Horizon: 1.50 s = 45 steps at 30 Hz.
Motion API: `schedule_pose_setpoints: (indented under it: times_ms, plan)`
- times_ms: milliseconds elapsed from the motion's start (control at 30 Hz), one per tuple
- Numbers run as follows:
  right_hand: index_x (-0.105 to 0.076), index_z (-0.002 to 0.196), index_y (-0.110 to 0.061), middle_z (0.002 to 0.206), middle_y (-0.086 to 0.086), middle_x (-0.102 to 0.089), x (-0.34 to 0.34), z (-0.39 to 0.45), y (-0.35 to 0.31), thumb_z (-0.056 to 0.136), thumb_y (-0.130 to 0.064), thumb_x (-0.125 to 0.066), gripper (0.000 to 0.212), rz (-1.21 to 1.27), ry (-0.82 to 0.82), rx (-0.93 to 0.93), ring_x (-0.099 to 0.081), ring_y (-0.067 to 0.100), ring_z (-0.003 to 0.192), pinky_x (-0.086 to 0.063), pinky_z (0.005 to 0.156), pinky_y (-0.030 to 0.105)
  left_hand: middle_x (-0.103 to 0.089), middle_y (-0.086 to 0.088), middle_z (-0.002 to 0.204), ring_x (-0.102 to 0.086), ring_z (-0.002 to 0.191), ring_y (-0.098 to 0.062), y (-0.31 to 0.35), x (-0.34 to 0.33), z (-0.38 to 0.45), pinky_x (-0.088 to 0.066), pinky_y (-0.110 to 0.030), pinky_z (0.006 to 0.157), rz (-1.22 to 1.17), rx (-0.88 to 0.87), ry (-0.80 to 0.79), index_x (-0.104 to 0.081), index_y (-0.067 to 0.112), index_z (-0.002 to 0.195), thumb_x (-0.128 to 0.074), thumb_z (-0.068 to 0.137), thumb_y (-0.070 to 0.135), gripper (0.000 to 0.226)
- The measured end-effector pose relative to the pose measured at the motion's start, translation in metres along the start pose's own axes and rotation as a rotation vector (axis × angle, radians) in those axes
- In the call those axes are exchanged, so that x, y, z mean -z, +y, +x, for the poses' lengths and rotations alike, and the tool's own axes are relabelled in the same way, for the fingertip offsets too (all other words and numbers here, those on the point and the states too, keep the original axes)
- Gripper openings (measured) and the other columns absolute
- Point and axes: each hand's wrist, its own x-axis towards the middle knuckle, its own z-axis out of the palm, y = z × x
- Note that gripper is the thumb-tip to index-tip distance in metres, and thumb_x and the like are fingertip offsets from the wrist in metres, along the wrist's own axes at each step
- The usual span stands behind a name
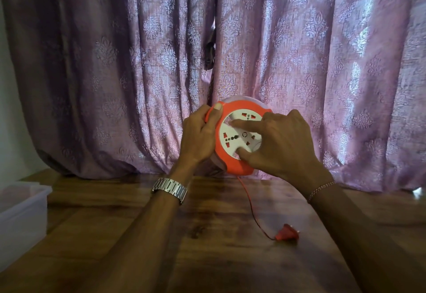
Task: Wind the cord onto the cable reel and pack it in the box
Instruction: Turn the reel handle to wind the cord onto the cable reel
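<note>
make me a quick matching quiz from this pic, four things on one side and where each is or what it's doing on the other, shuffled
Things:
1. left hand
2. right hand
3. plug
4. plastic box

States:
A. lying on the wooden table
B. grips the orange rim of the cable reel
C. at the table's left edge
D. fingers on the white socket face

Pairs: 1-B, 2-D, 3-A, 4-C

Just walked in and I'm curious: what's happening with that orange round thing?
A person is winding a cable reel. The left hand grips its orange rim, and the right hand has fingers on the white socket face. A short stretch of cord trails to the plug lying on the wooden table. The box waits left.
</note>
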Motion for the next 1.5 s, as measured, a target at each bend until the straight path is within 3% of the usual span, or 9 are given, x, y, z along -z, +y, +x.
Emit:
schedule_pose_setpoints:
  times_ms: [167, 333, 600, 767, 867, 1033, 1267, 1433, 1500]
  plan:
    - [-0.065, 0.116, -0.038, 0.065, -0.001, -0.07, -0.002, 0.002, -0.006, 0.068, -0.082, -0.049, 0.067, -0.021, 0.083, -0.117, -0.065, 0.026, 0.063, -0.044, 0.068, 0.036, -0.051, 0.008, 0.058, -0.045, 0.059, -0.013, 0.001, 0.0, 0.0, -0.039, -0.035, 0.061, -0.025, -0.001, 0.002, -0.049, 0.017, 0.067, -0.048, 0.092, 0.061, 0.051]
    - [-0.065, 0.117, -0.031, 0.087, 0.001, -0.073, 0.001, 0.003, 0.001, 0.073, -0.083, -0.042, 0.071, -0.038, 0.015, -0.045, -0.059, 0.027, 0.079, -0.036, 0.071, 0.037, -0.055, 0.015, 0.055, -0.045, 0.055, -0.002, 0.001, -0.002, -0.003, -0.036, -0.029, 0.058, 0.018, -0.007, -0.015, -0.046, 0.023, 0.065, -0.045, 0.092, 0.063, 0.048]
    - [-0.069, 0.099, -0.026, 0.113, 0.002, -0.062, 0.013, 0.007, 0.006, 0.082, -0.023, -0.067, 0.017, 0.205, -0.057, 0.224, -0.048, 0.025, 0.094, -0.046, 0.078, 0.042, -0.053, 0.007, 0.057, -0.046, 0.058, -0.011, -0.001, 0.0, -0.001, -0.039, -0.034, 0.06, -0.021, -0.006, 0.003, -0.05, 0.019, 0.066, -0.048, 0.094, 0.059, 0.048]
    - [-0.07, 0.105, -0.044, 0.132, 0.006, -0.054, 0.014, 0.006, 0.006, 0.074, -0.01, -0.048, 0.051, 0.181, -0.229, 0.23, -0.047, 0.029, 0.105, -0.048, 0.084, 0.044, -0.055, 0.009, 0.057, -0.046, 0.058, -0.008, -0.006, 0.0, 0.001, -0.037, -0.031, 0.059, -0.019, 0.009, 0.002, -0.05, 0.019, 0.067, -0.05, 0.097, 0.056, 0.047]
    - [-0.067, 0.11, -0.048, 0.135, 0.006, -0.053, 0.011, 0.005, 0.007, 0.074, -0.005, -0.063, 0.056, 0.151, -0.295, 0.209, -0.047, 0.03, 0.109, -0.048, 0.086, 0.046, -0.056, 0.011, 0.057, -0.046, 0.056, -0.004, -0.007, 0.0, 0.001, -0.037, -0.027, 0.056, -0.003, -0.012, 0.002, -0.05, 0.019, 0.067, -0.048, 0.095, 0.06, 0.05]
    - [-0.066, 0.109, -0.051, 0.126, 0.005, -0.058, 0.011, 0.005, 0.006, 0.075, -0.021, -0.069, 0.046, 0.063, -0.255, 0.219, -0.052, 0.031, 0.104, -0.043, 0.075, 0.04, -0.055, 0.013, 0.057, -0.044, 0.056, -0.004, -0.006, 0.0, 0.0, -0.036, -0.027, 0.056, 0.016, -0.021, 0.006, -0.049, 0.016, 0.068, -0.046, 0.093, 0.064, 0.054]
    - [-0.066, 0.105, -0.055, 0.115, 0.003, -0.061, 0.014, 0.002, 0.0, 0.075, -0.037, -0.031, 0.049, 0.024, -0.174, 0.163, -0.055, 0.027, 0.094, -0.037, 0.069, 0.038, -0.057, 0.016, 0.058, -0.047, 0.055, -0.002, -0.003, 0.0, 0.0, -0.038, -0.027, 0.056, 0.024, -0.022, 0.0, -0.047, 0.024, 0.065, -0.047, 0.093, 0.064, 0.049]
    - [-0.059, 0.116, -0.055, 0.092, 0.002, -0.062, 0.01, 0.001, -0.001, 0.067, -0.038, -0.051, 0.052, 0.03, -0.173, 0.056, -0.06, 0.023, 0.083, -0.04, 0.067, 0.036, -0.052, 0.014, 0.055, -0.043, 0.056, -0.005, -0.004, -0.001, 0.0, -0.037, -0.029, 0.057, 0.03, -0.025, 0.018, -0.045, 0.022, 0.064, -0.047, 0.092, 0.064, 0.051]
    - [-0.059, 0.117, -0.052, 0.083, 0.0, -0.065, 0.008, 0.001, 0.0, 0.063, -0.052, -0.061, 0.054, 0.036, -0.131, -0.008, -0.062, 0.023, 0.075, -0.042, 0.066, 0.036, -0.052, 0.014, 0.055, -0.042, 0.056, -0.006, -0.004, -0.001, 0.0, -0.037, -0.032, 0.058, 0.034, -0.026, 0.021, -0.044, 0.022, 0.063, -0.047, 0.092, 0.064, 0.051]
